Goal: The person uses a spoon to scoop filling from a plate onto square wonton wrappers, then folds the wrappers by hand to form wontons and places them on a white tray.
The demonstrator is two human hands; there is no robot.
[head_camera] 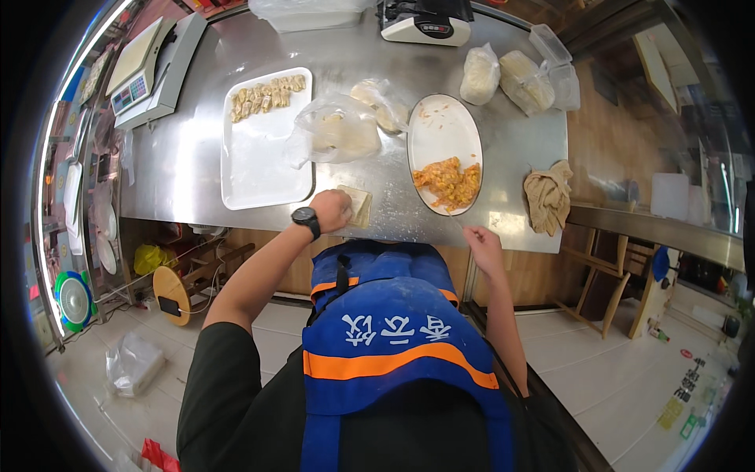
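My left hand [331, 210], with a black watch on its wrist, rests at a stack of thin square dough wrappers [360, 206] near the table's front edge; its fingers are curled and hide what they may hold. My right hand [483, 242] pinches a thin stick-like tool [455, 222] by the lower rim of an oval white plate. On that oval plate [443, 127] lies a chunky orange-yellow filling [449, 183], gathered at the near end. A white tray [265, 159] on the left carries rows of small wrapped dumplings [267, 97] at its far end.
Plastic bags of pale dough [344, 134] lie between tray and plate. Farther right are bagged pale food [480, 75] and clear containers [564, 85]. A crumpled cloth [547, 194] sits at the right edge, a scale [141, 76] at the far left. White flour dusts the steel table [389, 218].
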